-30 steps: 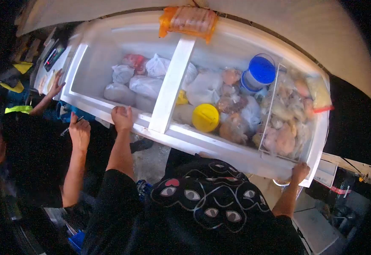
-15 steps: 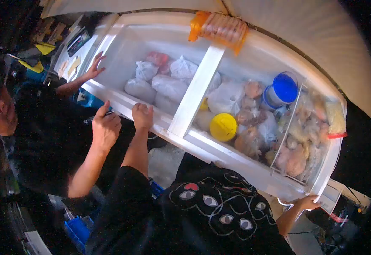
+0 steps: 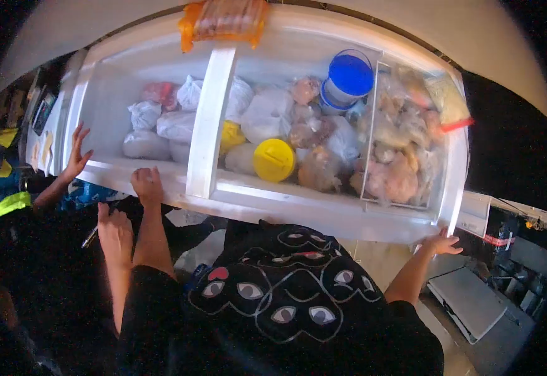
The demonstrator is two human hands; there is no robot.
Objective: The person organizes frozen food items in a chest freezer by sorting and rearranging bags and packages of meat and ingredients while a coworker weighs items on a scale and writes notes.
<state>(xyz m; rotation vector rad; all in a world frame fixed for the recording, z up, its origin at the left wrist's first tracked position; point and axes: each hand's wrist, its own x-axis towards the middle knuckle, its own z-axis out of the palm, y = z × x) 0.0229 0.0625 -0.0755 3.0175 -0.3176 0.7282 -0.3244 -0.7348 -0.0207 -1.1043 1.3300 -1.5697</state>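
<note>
A long white chest freezer [image 3: 179, 194] lies across the view in front of me. My left hand [image 3: 147, 186] is closed over its front rim with the fingers curled. At the front right corner rests my right hand [image 3: 444, 243], its fingers spread and holding nothing. Inside are white plastic bags [image 3: 176, 125], a yellow-lidded tub [image 3: 274, 160] and a blue-lidded clear bucket [image 3: 350, 73]. A wire basket at the right end contains bagged pale meat [image 3: 392, 178].
A white divider bar [image 3: 211, 125] crosses the freezer. An orange pack [image 3: 224, 24] lies on the back rim, a red-edged bag [image 3: 448, 103] on the right rim. At left, a co-worker's hand [image 3: 79, 153] reaches over the rim; another hand [image 3: 115, 227] holds something pen-like.
The view has swung, so the freezer appears farther left and more level. My left hand stays on the front rim and my right at the corner. The co-worker's pen-holding hand has lowered.
</note>
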